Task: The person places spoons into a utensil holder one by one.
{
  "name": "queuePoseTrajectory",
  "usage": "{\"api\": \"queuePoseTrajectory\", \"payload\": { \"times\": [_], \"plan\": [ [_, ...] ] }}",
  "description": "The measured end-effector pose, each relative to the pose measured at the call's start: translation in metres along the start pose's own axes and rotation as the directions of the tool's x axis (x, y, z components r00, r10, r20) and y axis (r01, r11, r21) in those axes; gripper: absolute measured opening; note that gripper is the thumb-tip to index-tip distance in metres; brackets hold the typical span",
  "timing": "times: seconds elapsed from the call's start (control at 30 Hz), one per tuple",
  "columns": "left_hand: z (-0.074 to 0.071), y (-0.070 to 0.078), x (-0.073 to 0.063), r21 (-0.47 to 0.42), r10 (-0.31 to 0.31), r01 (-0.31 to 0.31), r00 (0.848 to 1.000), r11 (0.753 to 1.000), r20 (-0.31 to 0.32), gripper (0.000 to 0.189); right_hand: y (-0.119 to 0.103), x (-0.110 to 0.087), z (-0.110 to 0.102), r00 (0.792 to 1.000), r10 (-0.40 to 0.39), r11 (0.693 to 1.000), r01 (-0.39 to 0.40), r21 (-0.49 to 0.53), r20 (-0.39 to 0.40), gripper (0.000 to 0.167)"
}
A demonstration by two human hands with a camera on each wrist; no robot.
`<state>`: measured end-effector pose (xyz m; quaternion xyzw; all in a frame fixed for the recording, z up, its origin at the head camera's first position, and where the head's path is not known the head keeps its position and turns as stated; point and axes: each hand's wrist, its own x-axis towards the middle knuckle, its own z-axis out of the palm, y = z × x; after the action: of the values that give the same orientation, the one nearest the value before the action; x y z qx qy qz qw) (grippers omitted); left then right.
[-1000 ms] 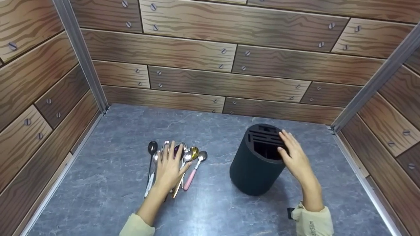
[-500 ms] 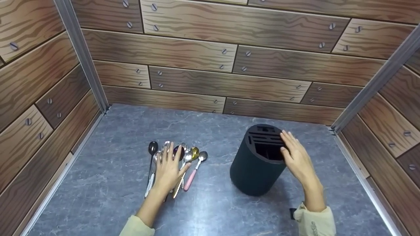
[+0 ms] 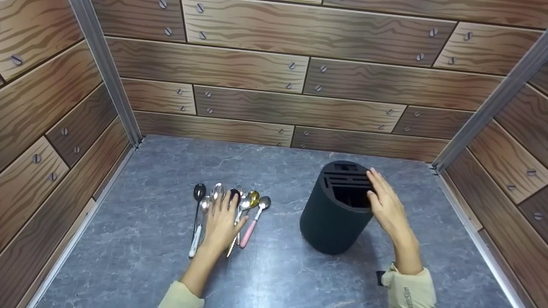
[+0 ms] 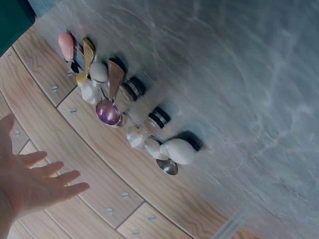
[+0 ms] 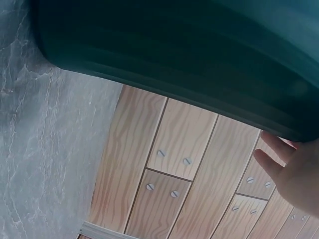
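Observation:
Several long-handled spoons lie in a loose row on the left of the table, among them a black spoon [image 3: 199, 192], a pink-handled spoon [image 3: 249, 233] and a gold spoon [image 3: 254, 198]. My left hand [image 3: 221, 224] hovers over them with fingers spread; the left wrist view shows it apart from the purple spoon [image 4: 107, 112] and the others, holding nothing. A dark green cylindrical knife block [image 3: 333, 226] stands upright to the right, with slots and a larger opening in its black top. My right hand [image 3: 389, 211] rests straight fingers at the right side of its rim.
Wood-patterned panels [image 3: 248, 72] enclose the grey marbled table [image 3: 282, 273] at the back and both sides. Metal corner posts [image 3: 107, 72] rise at the back left and back right.
My left hand's fingertips have drawn slightly toward me, uncovering more of the spoon bowls. My right hand stays at the knife block's rim, and the block and spoons have not moved.

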<state>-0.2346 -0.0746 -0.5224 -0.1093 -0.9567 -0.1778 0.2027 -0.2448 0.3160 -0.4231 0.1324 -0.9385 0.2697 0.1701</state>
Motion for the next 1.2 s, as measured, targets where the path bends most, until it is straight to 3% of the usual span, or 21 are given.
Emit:
{"api": "queuePoseTrajectory", "payload": {
  "times": [0.23, 0.5, 0.7, 0.87, 1.0, 1.2],
  "plan": [
    [0.008, 0.009, -0.003, 0.004, 0.042, -0.042, 0.999, 0.999, -0.018, 0.059, 0.001, 0.001, 0.001, 1.0, 0.005, 1.0, -0.005, 0.017, -0.003, 0.046],
    [0.02, 0.02, -0.007, -0.015, 0.07, -0.072, 0.994, 0.997, -0.087, 0.041, 0.0, 0.001, 0.001, 1.0, 0.004, 1.0, -0.004, 0.026, -0.009, 0.046],
    [0.024, 0.028, -0.006, 0.042, 0.079, -0.076, 0.994, 0.996, -0.079, 0.036, 0.0, 0.0, 0.001, 1.0, 0.014, 0.999, -0.014, 0.035, -0.002, 0.046],
    [0.028, 0.033, -0.005, 0.079, 0.042, -0.04, 0.999, 0.996, -0.033, 0.036, -0.001, 0.001, 0.001, 1.0, 0.02, 0.999, -0.02, 0.036, 0.007, 0.046],
    [0.032, 0.035, -0.004, 0.053, -0.004, 0.003, 1.0, 0.999, 0.007, 0.034, -0.001, 0.001, 0.002, 1.0, 0.009, 0.999, -0.008, 0.042, -0.002, 0.045],
    [0.038, 0.037, -0.001, 0.01, -0.036, 0.035, 0.999, 0.999, 0.018, 0.026, 0.0, 0.001, 0.002, 1.0, 0.002, 0.999, -0.001, 0.051, -0.017, 0.045]
  ]
}}
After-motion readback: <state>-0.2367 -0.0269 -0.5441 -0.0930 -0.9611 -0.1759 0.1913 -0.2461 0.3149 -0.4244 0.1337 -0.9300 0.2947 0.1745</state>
